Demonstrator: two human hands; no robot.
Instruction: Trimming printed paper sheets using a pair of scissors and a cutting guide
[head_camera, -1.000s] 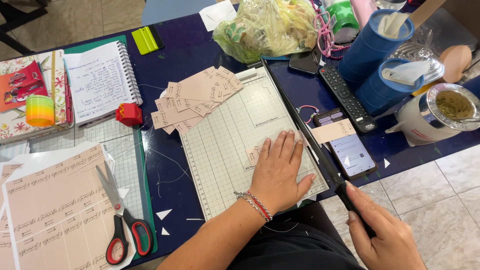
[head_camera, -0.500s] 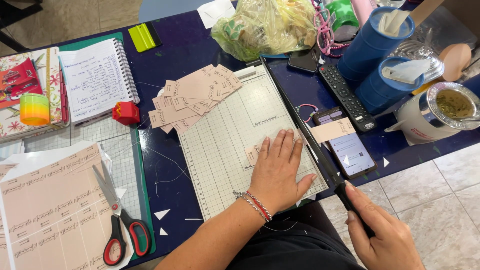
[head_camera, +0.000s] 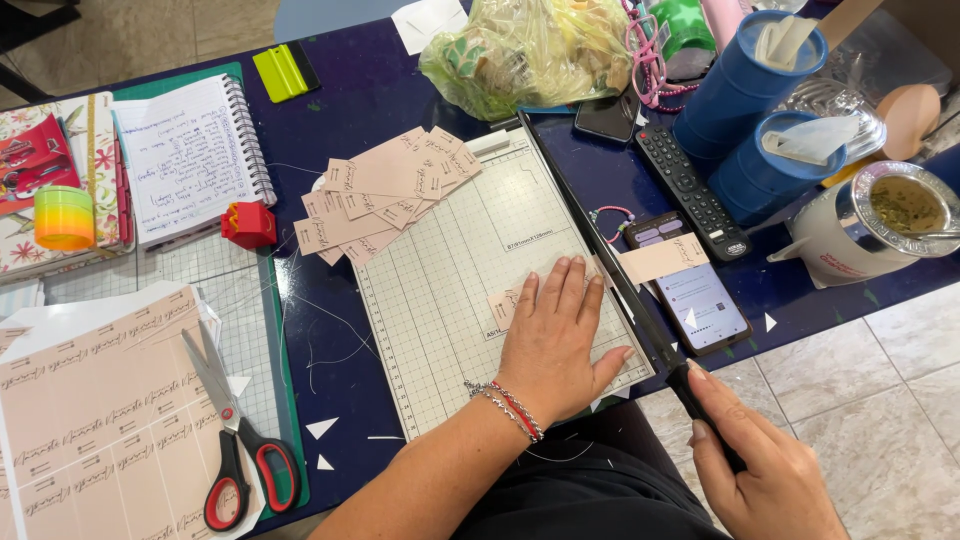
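**Fingers flat on the card, other hand on the cutter handle**

The fingers (head_camera: 556, 290) of the left hand (head_camera: 555, 345) lie spread and flat, gripping nothing; they only press a pink card strip (head_camera: 510, 305) down on the gridded bed of the paper trimmer (head_camera: 450, 300). The strip runs under the palm and comes out again on the other side of the blade arm (head_camera: 590, 235), where its end lies over a phone (head_camera: 700, 305). The right hand (head_camera: 770, 470) is closed around the black handle (head_camera: 700, 405) at the near end of that arm, which lies low along the edge of the bed.

I judge the card to be light, thin and a little stiff, so it can slide easily on the smooth bed; flat pressure close to the cut line, as here, seems the good hold, with the fingertips kept on the bed side of the blade. The handle looks rigid and wants a full grip.

Further out, a heap of cut pink tags (head_camera: 385, 190) lies at the far left corner of the trimmer. On the dark blue table (head_camera: 330, 320) there are also red-handled scissors (head_camera: 235, 440), a printed pink sheet (head_camera: 100, 420) and a remote control (head_camera: 690, 190).
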